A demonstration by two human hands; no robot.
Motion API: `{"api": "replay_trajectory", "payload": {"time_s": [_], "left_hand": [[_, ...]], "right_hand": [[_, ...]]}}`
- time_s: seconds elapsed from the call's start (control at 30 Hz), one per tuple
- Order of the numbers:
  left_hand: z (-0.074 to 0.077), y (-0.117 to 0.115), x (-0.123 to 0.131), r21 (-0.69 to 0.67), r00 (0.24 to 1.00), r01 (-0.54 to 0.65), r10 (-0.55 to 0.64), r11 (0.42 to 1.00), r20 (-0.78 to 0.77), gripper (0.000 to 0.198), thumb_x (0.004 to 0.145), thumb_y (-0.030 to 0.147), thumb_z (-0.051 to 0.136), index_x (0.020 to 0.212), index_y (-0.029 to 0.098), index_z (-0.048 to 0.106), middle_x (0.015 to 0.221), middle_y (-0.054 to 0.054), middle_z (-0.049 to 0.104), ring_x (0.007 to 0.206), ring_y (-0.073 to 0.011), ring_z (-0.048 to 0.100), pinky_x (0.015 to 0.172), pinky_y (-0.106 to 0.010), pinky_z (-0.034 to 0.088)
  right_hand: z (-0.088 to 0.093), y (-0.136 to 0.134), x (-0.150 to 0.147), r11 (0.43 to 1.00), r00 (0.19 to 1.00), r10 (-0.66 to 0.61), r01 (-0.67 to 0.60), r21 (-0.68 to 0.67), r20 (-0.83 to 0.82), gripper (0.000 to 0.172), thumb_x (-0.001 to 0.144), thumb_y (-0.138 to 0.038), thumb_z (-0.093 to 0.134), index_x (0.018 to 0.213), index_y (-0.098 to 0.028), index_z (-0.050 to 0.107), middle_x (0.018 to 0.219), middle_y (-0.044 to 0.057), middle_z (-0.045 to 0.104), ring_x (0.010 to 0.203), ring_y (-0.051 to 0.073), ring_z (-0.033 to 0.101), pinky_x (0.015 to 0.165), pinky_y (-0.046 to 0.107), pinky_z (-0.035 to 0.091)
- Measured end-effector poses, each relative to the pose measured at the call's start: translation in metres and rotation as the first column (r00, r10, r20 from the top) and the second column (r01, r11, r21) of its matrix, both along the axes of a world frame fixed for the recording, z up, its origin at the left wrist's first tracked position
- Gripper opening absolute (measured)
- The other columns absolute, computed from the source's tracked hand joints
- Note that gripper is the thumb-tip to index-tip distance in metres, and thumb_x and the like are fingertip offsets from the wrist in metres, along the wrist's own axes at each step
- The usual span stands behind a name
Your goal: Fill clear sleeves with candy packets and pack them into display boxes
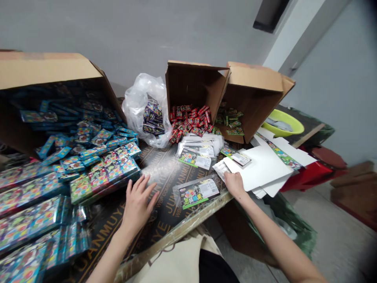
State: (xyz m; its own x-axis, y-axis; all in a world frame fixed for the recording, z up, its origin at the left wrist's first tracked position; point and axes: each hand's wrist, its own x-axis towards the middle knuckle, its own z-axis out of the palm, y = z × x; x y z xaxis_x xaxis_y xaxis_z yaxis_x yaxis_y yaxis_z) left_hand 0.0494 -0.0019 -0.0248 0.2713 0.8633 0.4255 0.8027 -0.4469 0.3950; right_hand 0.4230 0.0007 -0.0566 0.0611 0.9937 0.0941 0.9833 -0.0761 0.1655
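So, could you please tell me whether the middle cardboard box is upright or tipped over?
Tipped on its side: the box has its open end facing the viewer, and red packets spill out.

one big cardboard box (50,70) lies on the left, and two smaller cardboard boxes (196,84) lie at the far side. there is one plastic bag (138,104) and one green basin (282,124). two hands show, one left hand (137,208) and one right hand (235,184). about four loose packets (198,192) lie on the one table (165,165). the red packets (188,122) and white card sheets (257,165) are too many or too overlapped to count.
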Motion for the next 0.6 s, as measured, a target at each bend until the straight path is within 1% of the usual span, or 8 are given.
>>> {"api": "replay_trajectory", "payload": {"time_s": [0.1, 0.17, 0.23, 0.3, 0.33, 0.4, 0.5, 0.6], "left_hand": [[0.0, -0.005, 0.016, -0.383, 0.925, 0.085, 0.07, 0.92, 0.372, 0.034, 0.072, 0.044, 0.058, 0.094, 0.019, 0.065, 0.115, -0.011, 0.059, 0.11, -0.028, 0.051, 0.097, -0.046, 0.034], [-0.001, -0.006, 0.031, -0.655, 0.757, 0.261, 0.271, 0.709, 0.595, 0.048, 0.073, 0.053, 0.053, 0.102, 0.016, 0.062, 0.107, -0.013, 0.063, 0.101, -0.0267, 0.057, 0.088, -0.042, 0.044], [-0.006, -0.005, 0.047, -0.756, 0.578, 0.462, 0.49, 0.463, 0.653, 0.06, 0.074, 0.06, 0.045, 0.111, 0.014, 0.055, 0.1, -0.015, 0.065, 0.089, -0.0258, 0.063, 0.075, -0.041, 0.05], [-0.014, -0.003, 0.06, -0.739, 0.499, 0.562, 0.56, 0.372, 0.662, 0.059, 0.069, 0.055, 0.055, 0.109, 0.012, 0.054, 0.095, -0.015, 0.066, 0.081, -0.0246, 0.065, 0.068, -0.038, 0.052], [-0.019, -0.002, 0.064, -0.725, 0.49, 0.56, 0.546, 0.4, 0.68, 0.056, 0.063, 0.047, 0.065, 0.105, 0.011, 0.056, 0.093, -0.014, 0.067, 0.08, -0.024, 0.064, 0.068, -0.036, 0.051], [-0.026, 0.0, 0.066, -0.702, 0.491, 0.491, 0.502, 0.516, 0.712, 0.052, 0.049, 0.023, 0.077, 0.096, 0.01, 0.058, 0.093, -0.012, 0.067, 0.082, -0.0234, 0.063, 0.071, -0.032, 0.05], [-0.029, 0.002, 0.059, -0.681, 0.475, 0.366, 0.501, 0.634, 0.723, 0.058, 0.045, 0.012, 0.076, 0.099, 0.012, 0.055, 0.098, -0.011, 0.066, 0.087, -0.0237, 0.062, 0.074, -0.032, 0.049], [-0.023, 0.003, 0.051, -0.63, 0.462, 0.333, 0.461, 0.701, 0.757, 0.065, 0.049, 0.014, 0.075, 0.109, 0.013, 0.05, 0.106, -0.01, 0.062, 0.095, -0.0239, 0.059, 0.08, -0.033, 0.047]], "right_hand": [[0.011, -0.008, -0.017, 0.994, 0.995, 0.094, -0.092, 0.064, -0.028, 0.031, 0.089, -0.013, 0.03, 0.077, -0.012, 0.059, 0.066, 0.008, 0.062, 0.063, 0.016, 0.055, 0.077, 0.032, 0.03], [0.015, -0.019, -0.042, 0.963, 0.961, 0.266, -0.261, 0.074, -0.075, 0.03, 0.089, -0.012, 0.03, 0.081, -0.014, 0.059, 0.068, 0.005, 0.061, 0.067, 0.015, 0.054, 0.083, 0.032, 0.03], [0.016, -0.032, -0.075, 0.853, 0.837, 0.522, -0.515, 0.09, -0.165, 0.028, 0.089, -0.011, 0.031, 0.087, -0.016, 0.059, 0.075, 0.004, 0.062, 0.074, 0.015, 0.055, 0.09, 0.033, 0.029], [0.015, -0.045, -0.103, 0.691, 0.645, 0.716, -0.709, 0.141, -0.267, 0.028, 0.089, -0.01, 0.031, 0.093, -0.017, 0.058, 0.085, 0.006, 0.064, 0.083, 0.015, 0.055, 0.095, 0.036, 0.026], [0.014, -0.05, -0.114, 0.639, 0.574, 0.757, -0.75, 0.17, -0.312, 0.027, 0.09, -0.012, 0.033, 0.096, -0.018, 0.058, 0.092, 0.007, 0.063, 0.09, 0.016, 0.054, 0.097, 0.039, 0.024], [0.013, -0.055, -0.123, 0.66, 0.551, 0.73, -0.72, 0.211, -0.405, 0.025, 0.089, -0.024, 0.04, 0.108, -0.021, 0.055, 0.112, 0.009, 0.057, 0.108, 0.021, 0.048, 0.099, 0.043, 0.023], [0.011, -0.05, -0.118, 0.88, 0.603, 0.455, -0.417, 0.227, -0.656, 0.052, 0.084, -0.043, 0.044, 0.132, -0.024, 0.034, 0.137, 0.013, 0.033, 0.125, 0.029, 0.03, 0.098, 0.048, 0.026], [0.01, -0.042, -0.111, 0.977, 0.259, 0.086, -0.211, 0.031, -0.962, 0.071, 0.083, -0.043, 0.046, 0.14, -0.025, 0.007, 0.123, 0.013, 0.049, 0.108, 0.024, 0.05, 0.086, 0.042, 0.042]]}}
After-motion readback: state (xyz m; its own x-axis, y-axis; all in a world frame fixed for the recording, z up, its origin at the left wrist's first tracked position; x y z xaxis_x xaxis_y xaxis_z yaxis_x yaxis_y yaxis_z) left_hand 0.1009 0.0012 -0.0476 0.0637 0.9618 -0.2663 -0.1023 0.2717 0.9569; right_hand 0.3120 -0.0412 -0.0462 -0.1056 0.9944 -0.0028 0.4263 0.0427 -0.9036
